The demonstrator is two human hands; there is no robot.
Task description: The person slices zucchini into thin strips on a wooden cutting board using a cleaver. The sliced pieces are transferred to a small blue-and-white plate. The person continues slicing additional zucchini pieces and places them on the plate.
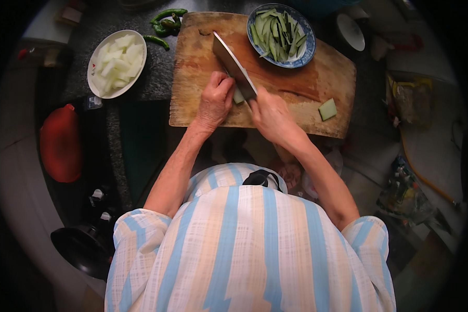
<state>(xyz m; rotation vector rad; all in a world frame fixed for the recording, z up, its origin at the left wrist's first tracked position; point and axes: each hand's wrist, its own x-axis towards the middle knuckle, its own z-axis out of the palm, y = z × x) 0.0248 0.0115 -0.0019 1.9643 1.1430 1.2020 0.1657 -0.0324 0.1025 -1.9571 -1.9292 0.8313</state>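
My right hand (271,113) grips the handle end of a kitchen cleaver (236,70), whose broad blade slants up and left across the wooden cutting board (202,50). With curled fingers, my left hand (217,97) pins a piece of cucumber (238,96) to the board, close against the blade. The blade and fingers hide most of that piece. A short cucumber chunk (327,109) with dark green skin lies alone near the board's right edge. Cucumber strips (279,35) fill a blue-patterned bowl (311,46) on the board's far right part.
Left of the board, a white oval plate (95,86) holds pale cut vegetable pieces (119,62). Several green peppers (167,25) lie by the board's far left corner. A white bowl (351,32) stands at far right. Lower left are a red rounded object (61,144) and a black pan (82,249).
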